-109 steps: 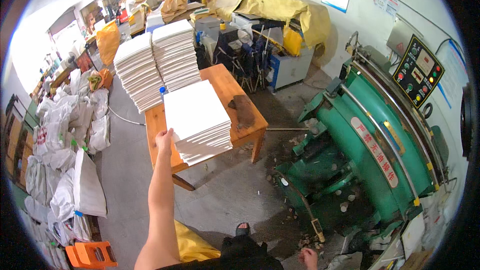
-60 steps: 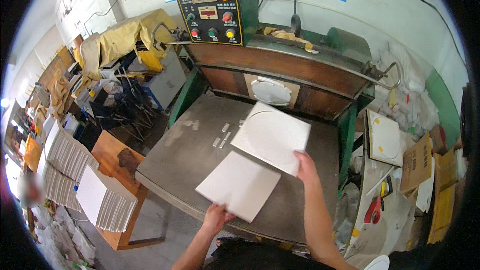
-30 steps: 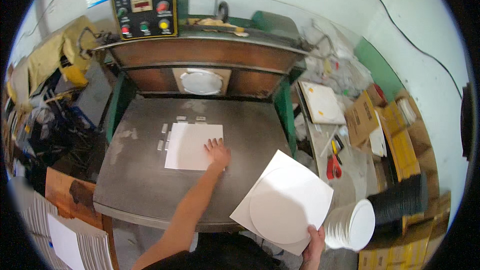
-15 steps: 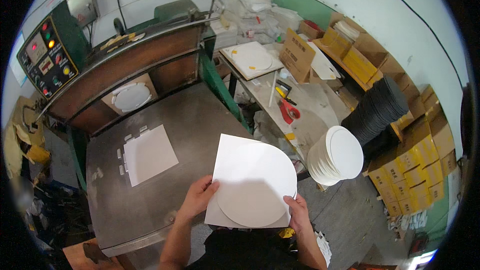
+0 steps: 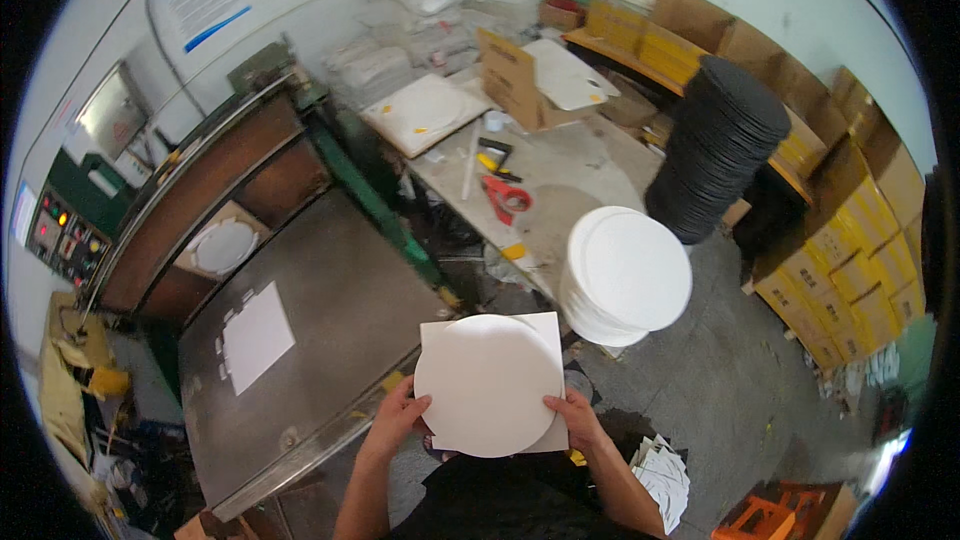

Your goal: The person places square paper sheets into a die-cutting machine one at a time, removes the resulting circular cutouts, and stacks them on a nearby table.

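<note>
A white square sheet (image 5: 540,328) and a white round disc (image 5: 488,390) lie together in front of my body. My left hand (image 5: 398,414) grips their left edge, thumb on top and fingers beneath. At the right edge my right hand (image 5: 576,418) pinches them the same way. The disc overlaps most of the sheet, whose corners show around it. Beyond my right hand stands a stack of white discs (image 5: 630,270). Left of me, another white sheet (image 5: 258,337) lies on the dark machine bed (image 5: 340,290) against small stops.
The machine's raised upper plate carries a round white piece (image 5: 224,245). On the worktable (image 5: 575,165) are red tape (image 5: 506,200), a cutter and a cardboard box (image 5: 512,80). A tall black disc stack (image 5: 715,150) and cartons (image 5: 850,270) stand right. White scraps (image 5: 660,482) lie on the floor.
My view has turned right, toward the worktable. The held sheet and disc have turned with my hands, and the disc now sits further left over the sheet.
</note>
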Demonstrator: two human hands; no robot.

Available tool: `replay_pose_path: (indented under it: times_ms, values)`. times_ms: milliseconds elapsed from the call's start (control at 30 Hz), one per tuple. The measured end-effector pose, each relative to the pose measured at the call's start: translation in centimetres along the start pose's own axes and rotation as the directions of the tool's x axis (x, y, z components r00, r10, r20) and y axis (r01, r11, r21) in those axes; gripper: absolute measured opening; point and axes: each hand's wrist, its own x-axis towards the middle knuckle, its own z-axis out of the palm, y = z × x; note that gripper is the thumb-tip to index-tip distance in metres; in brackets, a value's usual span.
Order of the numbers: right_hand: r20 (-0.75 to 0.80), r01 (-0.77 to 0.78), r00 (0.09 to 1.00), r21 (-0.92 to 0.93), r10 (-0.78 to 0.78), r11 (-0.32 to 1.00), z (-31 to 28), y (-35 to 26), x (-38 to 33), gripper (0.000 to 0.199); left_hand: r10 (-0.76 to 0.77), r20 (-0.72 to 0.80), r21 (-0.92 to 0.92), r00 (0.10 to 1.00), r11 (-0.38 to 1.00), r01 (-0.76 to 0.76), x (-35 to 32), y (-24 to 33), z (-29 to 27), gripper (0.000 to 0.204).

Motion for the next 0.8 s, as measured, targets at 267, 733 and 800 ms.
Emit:
replay_pose_path:
  times_ms: [267, 733, 800]
  values:
    - [-0.367, 0.088, 0.921, -0.128, -0.130, 0.988, -19.8, 1.3, -10.9, 0.031, 0.165, 0.044, -0.071, 0.985, 0.984, -0.162, 2.9, 2.0, 9.1, 0.042]
    - [-0.777, -0.926, 0.010, -0.244, -0.630, 0.287, -30.7, 11.2, -26.9, 0.019, 0.149, 0.242, -0.356, 0.959, 0.933, -0.056, 20.3, 4.2, 25.9, 0.050]
    - [-0.888, -0.928, 0.049, -0.209, -0.457, 0.308, -32.7, 17.7, -26.1, 0.019, 0.157, 0.237, -0.317, 0.959, 0.945, -0.076, 20.0, 4.6, 25.9, 0.051]
